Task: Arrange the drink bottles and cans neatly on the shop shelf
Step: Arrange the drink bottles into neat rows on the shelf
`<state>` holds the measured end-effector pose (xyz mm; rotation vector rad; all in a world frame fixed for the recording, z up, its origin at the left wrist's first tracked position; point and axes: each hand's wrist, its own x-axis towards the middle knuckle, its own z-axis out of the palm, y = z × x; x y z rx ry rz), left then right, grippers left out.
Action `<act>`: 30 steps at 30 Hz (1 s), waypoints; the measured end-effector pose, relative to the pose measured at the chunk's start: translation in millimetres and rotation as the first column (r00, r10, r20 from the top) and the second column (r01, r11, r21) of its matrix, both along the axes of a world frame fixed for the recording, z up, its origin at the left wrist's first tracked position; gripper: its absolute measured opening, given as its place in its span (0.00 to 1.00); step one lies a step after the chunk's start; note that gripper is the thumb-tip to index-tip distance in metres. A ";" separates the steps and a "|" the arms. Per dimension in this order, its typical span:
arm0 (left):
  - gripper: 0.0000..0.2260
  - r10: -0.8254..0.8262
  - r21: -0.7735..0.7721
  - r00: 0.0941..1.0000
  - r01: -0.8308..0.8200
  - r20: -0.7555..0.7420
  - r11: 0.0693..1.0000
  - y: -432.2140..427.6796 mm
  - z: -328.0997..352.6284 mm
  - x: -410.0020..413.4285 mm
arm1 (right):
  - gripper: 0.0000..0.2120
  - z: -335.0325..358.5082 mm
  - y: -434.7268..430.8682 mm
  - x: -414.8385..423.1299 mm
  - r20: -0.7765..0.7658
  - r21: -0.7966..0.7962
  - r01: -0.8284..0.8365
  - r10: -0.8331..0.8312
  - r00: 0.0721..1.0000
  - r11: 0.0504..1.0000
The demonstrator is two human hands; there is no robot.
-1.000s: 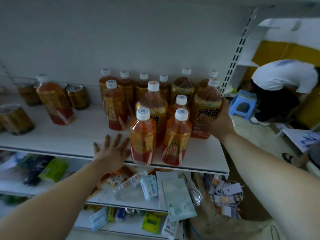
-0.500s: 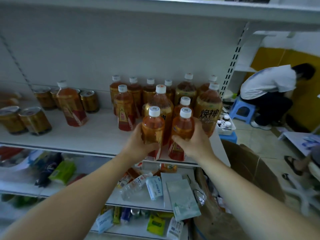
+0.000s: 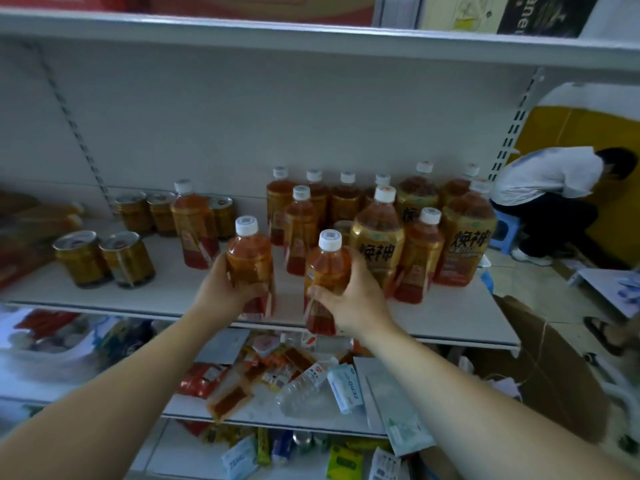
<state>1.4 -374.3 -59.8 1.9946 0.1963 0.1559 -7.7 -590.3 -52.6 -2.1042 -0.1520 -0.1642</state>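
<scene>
Your left hand curls its fingers round the left bottle; your right hand clamps its fingers on the right bottle. Both white-capped bottles are upright and apart at the front edge of the shelf, ahead of the bottle cluster.

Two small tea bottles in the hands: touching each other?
Apart. The head view shows a clear gap between the left-hand bottle and the right-hand bottle, with the shelf and a rear bottle visible through it.
</scene>
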 end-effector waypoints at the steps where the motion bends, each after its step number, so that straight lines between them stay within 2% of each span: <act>1: 0.35 -0.005 -0.002 1.000 0.005 0.004 1.000 9.7 0.3 6.7 | 0.36 0.5 13.9 7.1 -0.003 0.004 0.016 -0.016 1.000 1.000; 5: 0.41 -0.155 0.034 0.986 0.158 -0.068 0.987 34.5 -0.7 33.8 | 0.38 -0.3 52.9 35.6 -0.013 0.000 0.117 -0.117 0.993 0.993; 9: 0.39 -0.275 0.058 0.957 0.281 -0.094 0.958 45.7 -7.8 59.3 | 0.40 -3.6 71.0 55.5 -0.033 -0.017 0.203 -0.203 0.979 0.979; 15: 0.34 -0.321 0.082 0.944 0.327 -0.070 0.942 37.4 -6.1 102.8 | 0.40 -3.2 80.8 62.1 -0.029 -0.031 0.266 -0.267 0.963 0.964; 18: 0.33 -0.305 0.152 0.950 0.312 -0.066 0.938 30.9 -0.7 121.9 | 0.39 -3.8 81.9 64.9 -0.022 -0.005 0.272 -0.272 0.962 0.962; 22: 0.32 -0.276 0.170 0.957 0.288 -0.089 0.943 21.7 -0.7 139.1 | 0.39 -6.5 82.1 75.3 -0.035 0.014 0.281 -0.280 0.959 0.960; 26: 0.35 -0.304 0.172 0.949 0.315 -0.088 0.933 19.4 3.5 140.7 | 0.41 -5.0 80.4 82.1 -0.054 0.019 0.254 -0.253 0.966 0.967; 30: 0.33 -0.385 0.134 0.922 0.377 0.040 0.917 19.8 12.0 124.2 | 0.45 2.7 70.6 73.3 -0.037 -0.125 0.207 -0.213 0.976 0.970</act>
